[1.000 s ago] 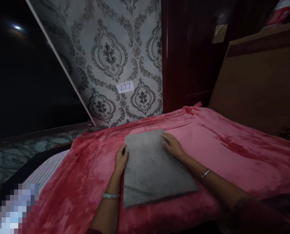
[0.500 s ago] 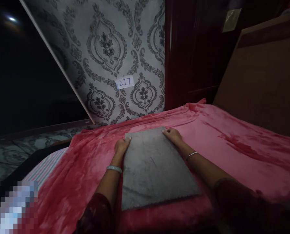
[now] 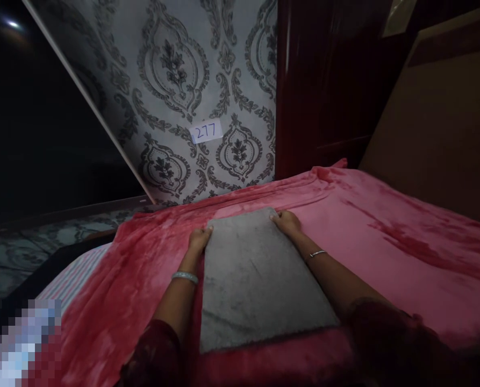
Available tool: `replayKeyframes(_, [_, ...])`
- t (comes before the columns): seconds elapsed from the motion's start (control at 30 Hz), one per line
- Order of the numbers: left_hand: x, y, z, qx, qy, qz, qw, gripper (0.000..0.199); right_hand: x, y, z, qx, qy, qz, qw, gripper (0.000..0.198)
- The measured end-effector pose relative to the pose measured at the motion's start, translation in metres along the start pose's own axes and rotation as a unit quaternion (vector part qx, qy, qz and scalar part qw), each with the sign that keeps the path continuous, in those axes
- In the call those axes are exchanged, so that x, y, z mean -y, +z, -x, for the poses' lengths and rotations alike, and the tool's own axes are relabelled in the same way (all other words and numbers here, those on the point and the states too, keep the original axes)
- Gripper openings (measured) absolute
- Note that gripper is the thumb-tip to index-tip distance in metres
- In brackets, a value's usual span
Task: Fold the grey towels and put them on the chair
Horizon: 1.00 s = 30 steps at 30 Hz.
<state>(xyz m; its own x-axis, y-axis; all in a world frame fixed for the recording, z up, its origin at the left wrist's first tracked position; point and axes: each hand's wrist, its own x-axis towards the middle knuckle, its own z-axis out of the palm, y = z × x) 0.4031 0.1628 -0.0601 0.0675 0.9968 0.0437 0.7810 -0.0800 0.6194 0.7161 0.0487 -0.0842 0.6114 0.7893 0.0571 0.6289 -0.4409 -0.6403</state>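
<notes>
A flat, rectangular grey cloth [image 3: 259,279] with a soft, faintly creased surface lies over the red blanket [image 3: 151,263]. Its near edge looks fuzzy and dark. My left hand [image 3: 200,239] is closed at the far left corner, thumb on top and the other fingers mostly out of sight. At the far right corner my right hand [image 3: 287,221] pinches the cloth in the same way. Whether the cloth is a single layer or folded, I cannot tell.
Patterned wallpaper [image 3: 167,80] with a paper label [image 3: 206,131] reading 277 rises behind the blanket. A large dark screen [image 3: 54,134] leans at left, and a brown board [image 3: 445,118] stands at right. Striped fabric [image 3: 76,269] shows beside the blanket.
Both hands keep hold of the far corners. My left hand has shifted slightly left, and the cloth's near edge sits a little lower in view. The camera view has tilted slightly.
</notes>
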Motion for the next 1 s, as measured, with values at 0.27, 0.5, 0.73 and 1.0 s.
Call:
replayKeyframes(0.27, [-0.057, 0.017, 0.032, -0.001, 0.297, -0.080, 0.952, 0.051, 0.003, -0.006, 0.022, -0.050, -0.233, -0.014, 0.971, 0.053])
replayKeyframes(0.5, [-0.072, 0.068, 0.042, 0.136, 0.355, -0.109, 0.918, 0.058, 0.002, 0.008, 0.027, 0.111, -0.239, 0.115, 0.958, 0.061])
replayKeyframes(0.73, [-0.075, 0.062, 0.029, 0.136, 0.355, -0.138, 0.915, 0.058, -0.011, 0.014, 0.018, 0.085, -0.226, 0.057, 0.969, 0.066])
replayKeyframes(1.0, [-0.106, 0.068, -0.012, 0.091, 0.285, -0.162, 0.940, 0.028, -0.016, 0.019, 0.009, 0.005, -0.185, -0.008, 0.983, 0.061])
